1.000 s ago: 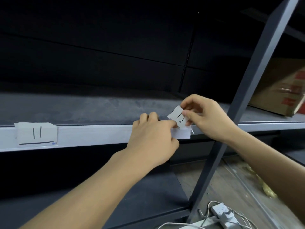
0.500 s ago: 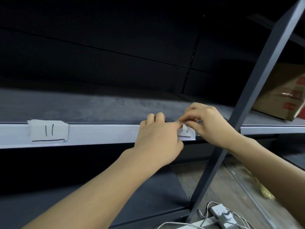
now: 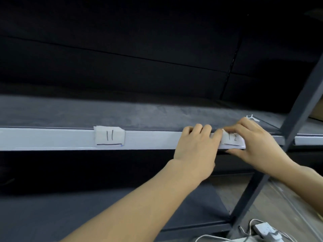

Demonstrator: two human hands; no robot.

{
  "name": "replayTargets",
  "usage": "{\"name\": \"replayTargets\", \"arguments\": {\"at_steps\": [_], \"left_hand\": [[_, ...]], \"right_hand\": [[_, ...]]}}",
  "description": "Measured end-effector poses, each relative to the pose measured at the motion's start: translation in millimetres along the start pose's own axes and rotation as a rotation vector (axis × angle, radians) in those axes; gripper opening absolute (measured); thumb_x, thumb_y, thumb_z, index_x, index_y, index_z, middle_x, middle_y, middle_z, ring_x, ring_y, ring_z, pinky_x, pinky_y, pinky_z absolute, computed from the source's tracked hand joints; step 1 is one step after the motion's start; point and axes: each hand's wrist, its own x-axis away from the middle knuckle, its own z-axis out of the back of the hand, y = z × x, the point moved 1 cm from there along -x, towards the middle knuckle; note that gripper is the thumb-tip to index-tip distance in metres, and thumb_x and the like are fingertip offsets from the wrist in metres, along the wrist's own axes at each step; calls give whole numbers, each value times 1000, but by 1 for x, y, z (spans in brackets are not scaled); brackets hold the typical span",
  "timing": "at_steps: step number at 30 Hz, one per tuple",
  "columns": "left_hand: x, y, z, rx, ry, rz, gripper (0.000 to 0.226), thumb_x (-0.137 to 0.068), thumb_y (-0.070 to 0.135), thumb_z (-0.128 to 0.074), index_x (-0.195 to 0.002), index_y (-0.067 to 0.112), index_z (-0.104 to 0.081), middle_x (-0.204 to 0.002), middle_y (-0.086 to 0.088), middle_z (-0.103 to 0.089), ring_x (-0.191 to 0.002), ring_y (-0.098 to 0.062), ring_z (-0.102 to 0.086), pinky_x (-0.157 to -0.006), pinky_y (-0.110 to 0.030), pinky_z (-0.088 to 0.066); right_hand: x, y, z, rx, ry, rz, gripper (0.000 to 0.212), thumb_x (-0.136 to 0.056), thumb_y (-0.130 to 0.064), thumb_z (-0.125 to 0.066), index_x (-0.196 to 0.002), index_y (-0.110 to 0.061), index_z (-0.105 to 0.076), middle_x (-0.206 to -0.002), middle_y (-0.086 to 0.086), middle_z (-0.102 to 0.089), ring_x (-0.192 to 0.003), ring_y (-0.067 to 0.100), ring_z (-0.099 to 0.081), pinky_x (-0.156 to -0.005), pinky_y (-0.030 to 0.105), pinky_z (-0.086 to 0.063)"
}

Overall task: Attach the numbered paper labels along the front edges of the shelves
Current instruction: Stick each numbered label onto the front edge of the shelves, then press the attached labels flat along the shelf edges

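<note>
While in right hand point(image 3: 258, 145), label 12 point(image 3: 233, 140)

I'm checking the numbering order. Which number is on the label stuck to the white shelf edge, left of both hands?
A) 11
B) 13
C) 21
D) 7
A: that 11 label sits on the white front edge; the left hand and right hand hold the 12 label farther right.
</note>
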Motion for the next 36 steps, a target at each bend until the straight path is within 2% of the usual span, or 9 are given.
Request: {"name": "replayTargets", "arguments": {"at_steps": [8,10,12,14,19,23,27,34,36], "left_hand": [[11,-18,7,-5,1,-84,66,-81,30,-64,-140,17,-37,-146,-2,-41,-133,-22,-37,-112,-37,-19],[16,-23,12,-1,-13,-95,67,-84,34,-61,-143,16,-34,-148,-4,-37,-136,-22,-34,-116,-39,-13],[26,-35,18,-15,-26,-85,70,-86,37,-57,-146,15,-30,-150,-6,-34,-139,-23,-28,-119,-42,-6],[40,-54,26,-30,-26,-42,71,-88,40,-54,-148,14,-27,-153,-8,-28,-143,-24,-20,-120,-44,0],[90,-114,53,-57,117,81,62,-89,33,-53,-146,15,-37,-156,-8,-30,-147,-24,-18,-121,-44,-6],[137,-164,81,-87,234,361,59,-90,37,-44,-145,17,-39,-156,-8,-31,-147,-24,-19,-120,-45,-9],[183,-203,99,-79,100,622,60,-96,52,-29,-150,24,-29,-162,-4,-14,-150,-23,-1,-120,-47,0],[226,-238,128,-102,-139,660,64,-96,58,-29,-152,35,-10,-163,3,-1,-149,-17,10,-120,-45,7],[228,-238,135,-78,-191,663,66,-95,61,-26,-153,36,-4,-163,5,3,-149,-14,13,-120,-43,8]], "right_hand": [[-2,-9,1,53,-32,-103,51,-59,-17,-90,-103,-17,-64,-92,-4,-53,-84,22,-55,-73,31,-40],[-2,-16,4,86,-50,-137,48,-66,-29,-82,-109,-18,-62,-97,-3,-54,-92,26,-57,-79,36,-42],[0,-35,5,125,-51,-164,63,-71,-52,-65,-123,-17,-57,-111,-2,-55,-107,26,-54,-89,39,-37],[2,-70,-4,80,-23,-140,76,-72,-59,-53,-134,-14,-51,-127,1,-54,-121,23,-48,-101,37,-30],[-23,-187,-34,-137,75,-106,62,-80,-40,-49,-136,-13,-50,-141,5,-47,-133,23,-41,-107,34,-28],[-57,-265,-36,-256,105,-190,61,-92,-39,-48,-147,-16,-34,-159,6,-21,-147,21,-16,-117,36,-12],[-81,-319,-39,-267,109,-188,65,-93,-52,-42,-147,-19,-33,-159,7,-19,-147,21,-12,-117,38,-8],[-78,-337,-56,-156,29,-222,67,-90,-59,-42,-144,-19,-39,-157,9,-26,-146,23,-17,-119,41,-5],[-78,-343,-48,-153,12,-255,66,-87,-60,-42,-138,-18,-49,-152,11,-37,-143,25,-28,-118,43,-12]]}}
